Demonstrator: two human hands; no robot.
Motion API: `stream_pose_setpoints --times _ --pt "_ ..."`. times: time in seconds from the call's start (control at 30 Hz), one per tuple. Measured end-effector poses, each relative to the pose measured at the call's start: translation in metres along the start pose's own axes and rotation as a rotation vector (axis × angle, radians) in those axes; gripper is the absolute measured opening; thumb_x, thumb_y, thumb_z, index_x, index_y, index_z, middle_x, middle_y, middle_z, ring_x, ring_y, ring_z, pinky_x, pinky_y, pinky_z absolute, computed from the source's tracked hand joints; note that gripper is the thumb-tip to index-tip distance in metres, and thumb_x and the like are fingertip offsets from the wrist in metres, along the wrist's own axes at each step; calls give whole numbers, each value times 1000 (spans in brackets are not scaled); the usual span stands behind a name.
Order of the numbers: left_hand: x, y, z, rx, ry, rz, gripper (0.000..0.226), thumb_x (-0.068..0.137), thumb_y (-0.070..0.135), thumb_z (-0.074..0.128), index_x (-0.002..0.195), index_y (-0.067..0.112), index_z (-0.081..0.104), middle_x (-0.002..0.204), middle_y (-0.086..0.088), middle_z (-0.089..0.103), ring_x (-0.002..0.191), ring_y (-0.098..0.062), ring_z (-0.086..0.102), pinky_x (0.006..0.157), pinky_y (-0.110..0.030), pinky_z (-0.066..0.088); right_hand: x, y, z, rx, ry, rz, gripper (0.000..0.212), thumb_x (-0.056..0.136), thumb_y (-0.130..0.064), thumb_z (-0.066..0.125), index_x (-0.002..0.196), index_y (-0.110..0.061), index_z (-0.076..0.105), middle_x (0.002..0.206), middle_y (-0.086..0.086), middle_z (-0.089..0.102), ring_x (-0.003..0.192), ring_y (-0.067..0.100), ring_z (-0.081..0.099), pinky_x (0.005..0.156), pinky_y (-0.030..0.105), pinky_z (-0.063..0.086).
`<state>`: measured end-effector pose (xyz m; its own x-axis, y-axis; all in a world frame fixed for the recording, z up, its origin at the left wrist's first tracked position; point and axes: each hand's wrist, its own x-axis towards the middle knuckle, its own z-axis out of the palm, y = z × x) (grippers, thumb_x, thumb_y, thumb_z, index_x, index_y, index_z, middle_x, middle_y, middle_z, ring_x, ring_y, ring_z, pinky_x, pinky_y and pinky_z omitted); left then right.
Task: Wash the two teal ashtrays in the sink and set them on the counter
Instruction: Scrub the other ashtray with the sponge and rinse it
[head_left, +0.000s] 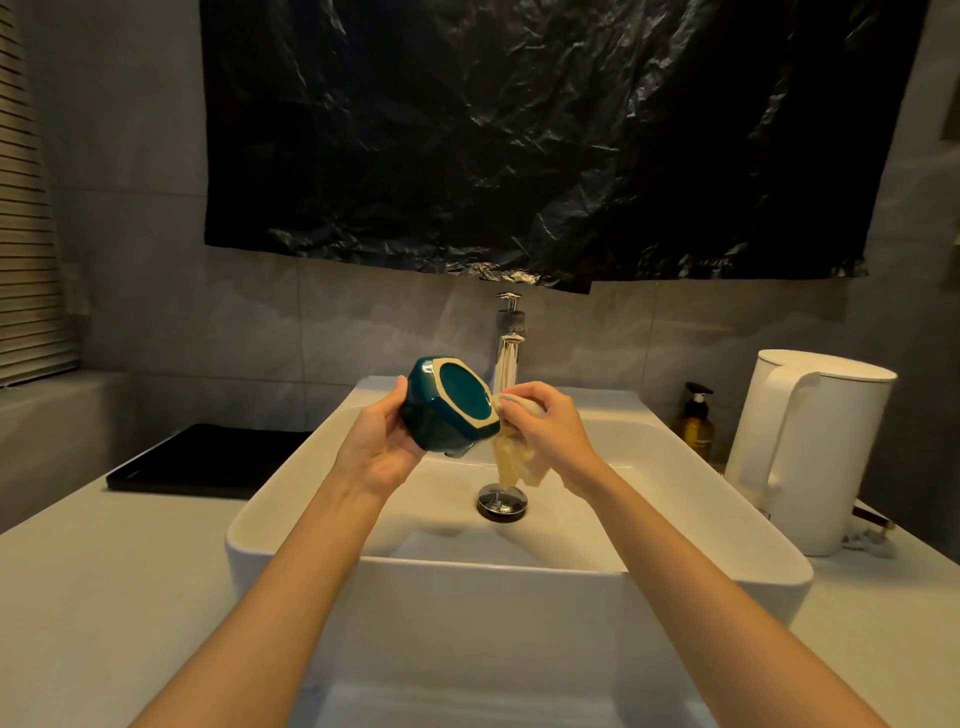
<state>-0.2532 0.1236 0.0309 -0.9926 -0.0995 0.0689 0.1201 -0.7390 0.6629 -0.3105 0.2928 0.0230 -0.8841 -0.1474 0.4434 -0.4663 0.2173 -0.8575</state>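
1. A glossy, faceted teal ceramic ashtray (447, 410) is held in the air above the rear left part of the white rectangular ceramic sink (291, 499), clear of the basin floor. It is tipped on its side, so that its underside, a teal recess framed by an unglazed cream ring, is turned toward the camera.

2. The left hand (382, 441) is wrapped round the ashtray's side wall, with the thumb laid on the upper edge and the fingers curled beneath.

3. The right hand (550, 421) is closed tightly round a bunched cream cloth (519, 462). The cloth is pressed against the right edge of the ashtray's base ring, and its loose end hangs down toward the round chrome drain plug (502, 500).

4. A chrome pillar tap (508, 353) is mounted behind the basin, just behind the two hands.

5. The pale stone counter (104, 597) carries a flat black rectangular tray (208, 457) to the left of the sink. A tall white electric kettle (810, 457) and an amber pump bottle with a black head (693, 423) are placed to its right.

6. A crumpled black plastic sheet (519, 130) is hung across the wall above the tap.

7. Slatted blinds (26, 208) are seen at the far left edge.
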Motion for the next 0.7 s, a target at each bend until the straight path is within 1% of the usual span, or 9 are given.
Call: stream_pose_setpoints --times 0.07,0.2,0.23,0.37,0.43,0.5,0.57,0.63,0.7 --pt "-1 -3 3 10 -1 -2 23 99 21 44 117 10 53 115 -13 60 102 -27 59 79 -47 50 1 0 0 29 11 36 11 92 -31 61 101 -25 61 95 -9 60 88 12 57 62 15 44" --pt "2 1 1 -56 6 10 21 99 21 42 109 7 55 116 -15 59 102 -29 58 94 -51 43 -4 0 -1 12 -57 55 19 90 -33 63 104 -20 61 96 -4 61 89 13 57 66 17 46" --pt "3 2 -1 -75 11 10 22 100 21 42 109 6 55 116 -16 59 102 -29 58 95 -51 42 -7 0 0 -6 -71 52 20 89 -34 64 104 -20 61 97 -4 61 89 14 57 65 17 46" --pt "6 1 -6 -112 43 0 30 100 22 41 124 4 46 112 -17 58 109 -32 55 92 -52 41 -11 -3 7 -52 -107 4 21 87 -33 68 103 -22 61 98 -4 62 90 14 59 67 18 51" --pt "9 1 -6 -126 52 -8 33 100 22 41 128 4 44 109 -18 58 114 -34 51 93 -53 41 -13 -2 11 -85 -101 -76 21 85 -31 70 103 -22 63 99 -5 63 92 15 59 70 22 55" --pt "11 0 -6 -101 68 -1 32 100 22 42 127 5 44 109 -17 58 112 -33 51 91 -52 42 -15 0 12 -144 -75 -190 22 83 -31 72 101 -23 64 97 -9 62 89 12 59 69 17 53" --pt "13 -2 -6 -44 77 -15 37 98 23 46 129 2 43 117 -18 57 110 -32 54 82 -49 47 -15 1 13 -200 -46 -354 20 80 -29 75 97 -22 66 93 -11 63 85 8 59 67 12 50" --pt "17 -6 -7 28 91 -49 45 96 24 50 135 3 42 127 -19 54 109 -31 56 73 -44 52 -14 4 16 -284 -33 -570 21 78 -23 78 95 -18 69 92 -4 66 82 9 60 69 15 52" --pt "18 -8 -8 79 114 -76 48 95 25 51 137 5 41 129 -20 53 108 -30 57 69 -42 53 -12 5 18 -344 -15 -695 22 76 -17 79 96 -12 69 94 4 67 83 12 61 71 18 53"
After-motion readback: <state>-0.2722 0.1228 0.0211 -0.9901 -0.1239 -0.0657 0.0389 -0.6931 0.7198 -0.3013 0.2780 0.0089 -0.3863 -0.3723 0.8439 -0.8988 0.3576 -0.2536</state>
